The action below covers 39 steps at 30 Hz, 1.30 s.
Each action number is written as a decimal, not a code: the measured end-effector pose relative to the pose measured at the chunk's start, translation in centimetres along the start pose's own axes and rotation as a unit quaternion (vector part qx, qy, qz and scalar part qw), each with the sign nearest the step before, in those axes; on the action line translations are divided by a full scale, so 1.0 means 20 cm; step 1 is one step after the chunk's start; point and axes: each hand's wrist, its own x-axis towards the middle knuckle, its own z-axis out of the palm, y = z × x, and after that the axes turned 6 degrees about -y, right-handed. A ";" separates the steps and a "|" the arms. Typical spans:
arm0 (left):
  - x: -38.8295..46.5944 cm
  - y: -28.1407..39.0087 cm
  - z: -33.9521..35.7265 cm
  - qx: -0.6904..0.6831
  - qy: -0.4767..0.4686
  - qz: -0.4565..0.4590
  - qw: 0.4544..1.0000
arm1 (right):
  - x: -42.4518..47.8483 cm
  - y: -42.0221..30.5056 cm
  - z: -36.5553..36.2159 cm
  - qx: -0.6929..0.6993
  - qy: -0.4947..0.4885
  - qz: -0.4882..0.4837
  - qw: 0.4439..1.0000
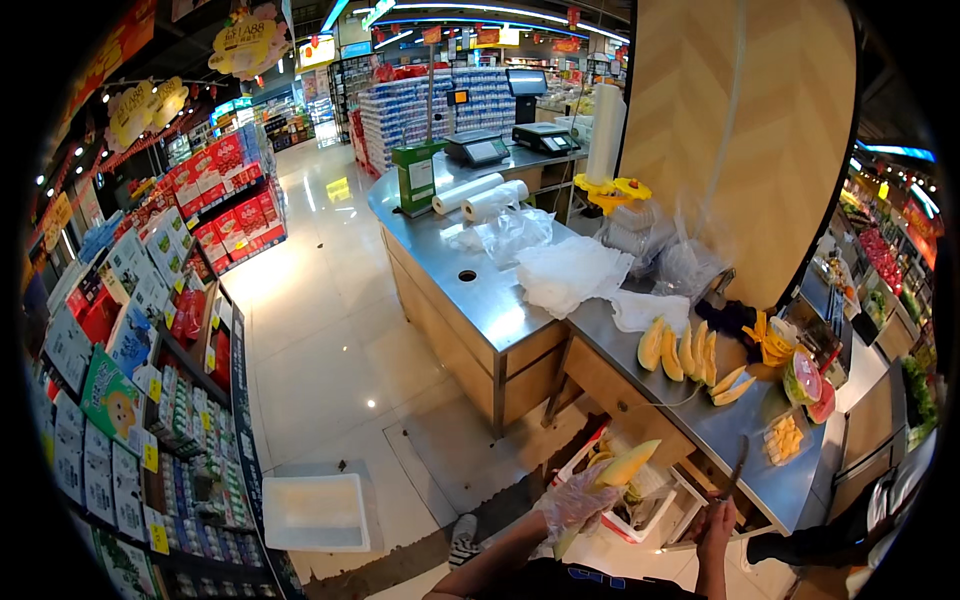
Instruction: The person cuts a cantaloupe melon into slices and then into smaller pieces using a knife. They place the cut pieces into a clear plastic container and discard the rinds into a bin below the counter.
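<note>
My left hand [576, 496], in a clear plastic glove, grips a long yellow-orange melon wedge [631, 462] above a foam box. My right hand [716, 523], apparently ungloved, is shut on the handle of a knife [741, 463], its blade pointing up beside the counter edge. Several melon wedges [687, 354] stand in a row on the metal counter [697, 427], with a couple more lying close by. A clear plastic tub [772, 453] holds melon cubes [785, 438] near the counter's right end. Cut watermelon [802, 377] rests behind the tub.
The white foam box [646, 531] below my left hand contains peels. A white plastic bin [315, 513] stands on the floor at left. White foam sheets [574, 271], bag rolls [469, 193] and scales [477, 148] occupy the far counter. Another person's dark-clothed leg [810, 546] is at right.
</note>
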 end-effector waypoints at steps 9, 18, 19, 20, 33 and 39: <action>-0.27 0.42 -0.78 0.106 0.026 -0.041 0.993 | 0.27 0.19 0.78 0.205 0.176 0.052 0.961; -0.41 0.71 -1.53 0.103 0.076 0.010 0.992 | 0.53 0.15 1.55 0.035 0.070 0.147 0.986; -0.41 0.72 -1.59 0.077 0.081 0.016 0.994 | 0.56 0.16 1.60 0.019 0.076 0.162 0.984; -0.43 0.73 -1.65 0.057 0.077 0.003 0.995 | 0.58 0.17 1.65 0.004 0.083 0.177 0.981; -0.38 0.83 -1.97 0.028 0.081 -0.050 0.995 | 0.73 0.23 1.85 -0.114 0.148 0.239 0.953; -0.25 0.67 -2.05 0.041 0.089 0.024 0.995 | 0.71 0.31 1.71 -0.144 0.210 0.223 0.941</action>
